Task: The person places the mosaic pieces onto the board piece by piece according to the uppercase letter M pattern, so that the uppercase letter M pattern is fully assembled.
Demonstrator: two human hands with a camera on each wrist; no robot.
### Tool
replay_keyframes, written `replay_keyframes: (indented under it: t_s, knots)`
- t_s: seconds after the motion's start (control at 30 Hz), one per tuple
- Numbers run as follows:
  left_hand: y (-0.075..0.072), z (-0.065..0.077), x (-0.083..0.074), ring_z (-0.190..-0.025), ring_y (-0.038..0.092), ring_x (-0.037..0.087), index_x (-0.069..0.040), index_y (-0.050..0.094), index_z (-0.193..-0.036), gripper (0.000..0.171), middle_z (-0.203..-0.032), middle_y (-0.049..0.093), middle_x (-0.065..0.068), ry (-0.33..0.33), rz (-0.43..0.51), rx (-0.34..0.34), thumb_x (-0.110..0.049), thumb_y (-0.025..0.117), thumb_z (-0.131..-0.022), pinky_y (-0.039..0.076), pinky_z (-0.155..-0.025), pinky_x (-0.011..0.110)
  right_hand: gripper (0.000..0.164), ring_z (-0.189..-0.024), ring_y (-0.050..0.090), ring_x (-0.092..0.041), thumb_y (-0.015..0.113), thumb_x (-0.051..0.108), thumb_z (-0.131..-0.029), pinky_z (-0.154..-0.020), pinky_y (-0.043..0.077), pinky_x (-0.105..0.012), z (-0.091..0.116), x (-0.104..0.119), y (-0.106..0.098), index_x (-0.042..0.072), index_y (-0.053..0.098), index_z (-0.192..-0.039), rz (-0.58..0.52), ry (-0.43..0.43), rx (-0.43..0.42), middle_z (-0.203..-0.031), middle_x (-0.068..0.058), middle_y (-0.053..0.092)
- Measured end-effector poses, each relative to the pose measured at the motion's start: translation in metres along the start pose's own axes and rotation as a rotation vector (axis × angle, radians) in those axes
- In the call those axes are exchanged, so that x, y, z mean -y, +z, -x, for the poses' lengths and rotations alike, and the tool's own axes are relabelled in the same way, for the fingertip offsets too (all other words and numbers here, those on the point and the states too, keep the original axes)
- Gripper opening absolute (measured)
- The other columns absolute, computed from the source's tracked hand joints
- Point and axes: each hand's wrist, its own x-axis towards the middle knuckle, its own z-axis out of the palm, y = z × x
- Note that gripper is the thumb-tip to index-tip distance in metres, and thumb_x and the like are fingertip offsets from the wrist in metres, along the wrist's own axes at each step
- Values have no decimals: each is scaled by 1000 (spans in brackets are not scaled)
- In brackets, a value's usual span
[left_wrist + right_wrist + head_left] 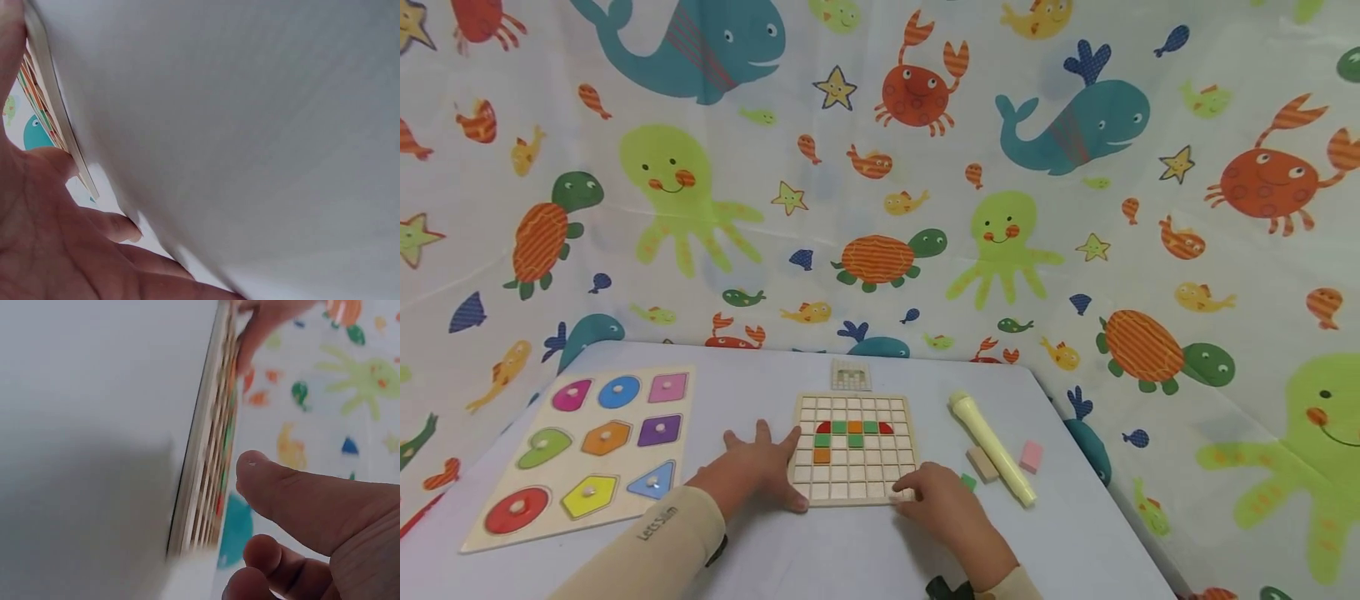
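A square wooden grid board (854, 492) lies on the white table, holding red rounded pieces (886, 428), green square pieces (855, 442) and orange square pieces (822, 456) in its upper cells. My left hand (756, 467) has its fingers spread at the board's left side, with thumb and index finger along that edge. Over the lower right corner hovers my right hand (943, 504), thumb apart from loosely bent fingers. In the right wrist view nothing shows between the thumb (281, 490) and the fingers. The board's side (200, 475) appears edge-on there.
A small pattern card (851, 375) lies behind the board. To the right are a pale yellow stick (992, 446), a tan block (982, 464), a pink block (1031, 456) and a green piece (968, 482). A knobbed shape puzzle (587, 454) occupies the left, before a printed curtain (850, 83).
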Motion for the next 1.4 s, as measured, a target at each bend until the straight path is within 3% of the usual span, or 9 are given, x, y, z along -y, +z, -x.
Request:
replay_keyframes:
  t_s: [0.1,0.23,0.37,0.63,0.8,0.9,1.1,1.27,1.4]
  knots:
    - [1,0,-1,-147,7,78,-30,33,-168,125,-173,12,34,9,-4,-3,-63,95,-65,28,-95,98,23,-84,63,-14,86,20,-88,-68,52,-30,3,-29,-16,19,84,-111,118,66,-49,-94,3,69]
    - [1,-1,-2,-147,8,78,-29,34,-168,124,-173,13,34,18,-8,-7,-63,95,-65,29,-95,97,36,-106,69,-23,93,22,-82,-90,61,-48,3,-60,-39,21,83,-117,249,239,-52,-119,-3,78]
    - [1,-1,-1,-146,9,78,-29,34,-168,124,-172,13,35,16,-16,-9,-63,95,-65,28,-94,98,55,-97,63,-20,96,28,-78,-89,60,-52,-1,-81,-51,27,78,-130,287,333,25,-119,0,77]
    - [-1,-1,0,-146,8,80,-28,34,-168,124,-172,12,36,28,-9,1,-63,95,-65,26,-94,99,52,-87,56,-18,96,34,-77,-80,55,-41,-18,-97,-49,36,79,-126,364,279,126,-94,7,68]
    - [0,-2,1,-145,8,80,-28,33,-168,125,-172,12,36,27,-2,8,-63,95,-65,26,-94,99,45,-85,55,-15,95,33,-79,-84,56,-40,-27,-97,-51,35,82,-122,427,192,157,-112,8,75]
    - [-1,-3,1,-145,7,80,-29,33,-168,126,-172,12,36,22,-4,5,-64,95,-64,26,-94,98,41,-85,57,-14,95,33,-79,-91,59,-43,-29,-96,-52,33,83,-119,415,186,158,-121,7,77]
    - [0,-3,1,-146,7,80,-30,32,-168,126,-172,11,36,17,-8,6,-65,95,-64,28,-95,97,33,-90,57,-16,96,33,-78,-94,59,-46,-27,-95,-49,27,85,-109,334,233,116,-101,7,69]
    - [-1,-2,0,-146,7,80,-30,32,-168,126,-172,11,36,10,-6,11,-64,95,-65,28,-95,97,33,-94,57,-17,96,30,-79,-95,59,-46,-23,-90,-46,23,85,-109,273,244,46,-105,5,66]
    - [-1,-2,0,-146,6,79,-29,32,-168,125,-172,11,36,7,-1,14,-63,95,-65,26,-95,98,31,-93,57,-17,95,27,-80,-87,58,-41,-21,-82,-43,22,84,-109,216,238,-23,-106,3,65]
